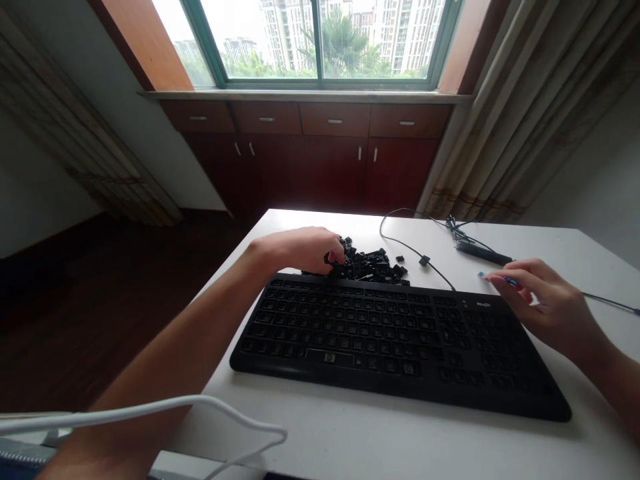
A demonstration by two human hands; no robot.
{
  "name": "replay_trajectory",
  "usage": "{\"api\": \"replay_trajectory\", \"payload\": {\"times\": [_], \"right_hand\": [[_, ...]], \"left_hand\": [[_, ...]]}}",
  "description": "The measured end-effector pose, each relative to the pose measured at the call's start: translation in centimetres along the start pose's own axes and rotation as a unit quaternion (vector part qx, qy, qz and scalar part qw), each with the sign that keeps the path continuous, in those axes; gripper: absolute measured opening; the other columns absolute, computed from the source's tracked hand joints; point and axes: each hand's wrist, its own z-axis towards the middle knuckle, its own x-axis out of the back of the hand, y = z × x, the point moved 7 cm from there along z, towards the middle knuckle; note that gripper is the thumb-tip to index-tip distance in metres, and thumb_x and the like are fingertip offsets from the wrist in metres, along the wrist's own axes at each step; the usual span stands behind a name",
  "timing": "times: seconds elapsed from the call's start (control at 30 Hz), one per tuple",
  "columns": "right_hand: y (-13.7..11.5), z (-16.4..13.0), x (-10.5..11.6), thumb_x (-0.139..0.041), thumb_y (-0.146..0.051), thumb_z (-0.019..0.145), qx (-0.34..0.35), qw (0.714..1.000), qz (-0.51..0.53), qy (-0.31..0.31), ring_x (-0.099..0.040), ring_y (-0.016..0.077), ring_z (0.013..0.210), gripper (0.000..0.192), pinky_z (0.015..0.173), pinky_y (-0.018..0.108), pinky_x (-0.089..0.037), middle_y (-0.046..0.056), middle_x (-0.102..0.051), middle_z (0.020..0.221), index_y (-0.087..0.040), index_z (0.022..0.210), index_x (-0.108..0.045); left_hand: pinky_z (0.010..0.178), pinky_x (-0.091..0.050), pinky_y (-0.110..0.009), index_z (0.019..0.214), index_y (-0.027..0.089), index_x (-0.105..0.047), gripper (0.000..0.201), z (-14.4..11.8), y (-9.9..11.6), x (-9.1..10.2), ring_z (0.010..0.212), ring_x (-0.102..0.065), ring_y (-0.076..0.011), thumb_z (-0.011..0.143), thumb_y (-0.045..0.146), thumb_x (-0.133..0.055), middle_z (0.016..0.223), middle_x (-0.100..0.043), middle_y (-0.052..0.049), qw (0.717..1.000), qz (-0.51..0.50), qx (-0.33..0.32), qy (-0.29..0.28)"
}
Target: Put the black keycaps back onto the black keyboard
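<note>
A black keyboard (380, 333) lies on the white table in front of me, its sockets bare of keycaps. Behind its top left edge is a heap of loose black keycaps (370, 265). My left hand (310, 250) reaches over the keyboard to the left side of this heap. Its thumb and fingers are closed on a dark keycap (329, 259), partly hidden by the fingers. Above the keyboard's right end, my right hand (550, 303) pinches a slim blue tool (510, 281). The tool's pale blue tip (481, 275) points left; its exact kind is unclear.
A thin black cable (400, 241) runs from the keyboard's back edge, with a bundled cord (454, 229) and a long black bar (483, 253) at the back right. A white cable (200, 400) crosses the lower left. Red cabinets (310, 170) stand beyond the table.
</note>
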Motion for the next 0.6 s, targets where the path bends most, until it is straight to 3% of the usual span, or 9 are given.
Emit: {"api": "replay_trajectory", "payload": {"times": [0.2, 0.6], "right_hand": [[-0.3, 0.0, 0.3, -0.067, -0.031, 0.092, 0.016, 1.000, -0.008, 0.007, -0.053, 0.0094, 0.062, 0.017, 0.056, 0.026, -0.050, 0.005, -0.065, 0.100, -0.018, 0.101, -0.073], [-0.7, 0.2, 0.9, -0.064, -0.025, 0.092, 0.022, 0.999, -0.025, 0.037, -0.062, 0.0123, 0.069, 0.013, 0.051, 0.024, -0.052, 0.003, -0.066, 0.097, -0.021, 0.102, -0.071]], "left_hand": [[0.079, -0.047, -0.026, 0.103, 0.028, -0.078, 0.030, 0.0, 0.0, -0.1, 0.084, -0.065, -0.0179, 0.078, 0.019, -0.062, 0.095, -0.073, -0.001, 1.000, -0.003, 0.005, -0.011], [0.079, -0.045, -0.027, 0.093, 0.028, -0.078, 0.021, -1.0, 0.4, 1.8, 0.083, -0.065, -0.0158, 0.083, 0.025, -0.059, 0.092, -0.074, 0.002, 0.998, -0.017, -0.021, 0.048]]}}
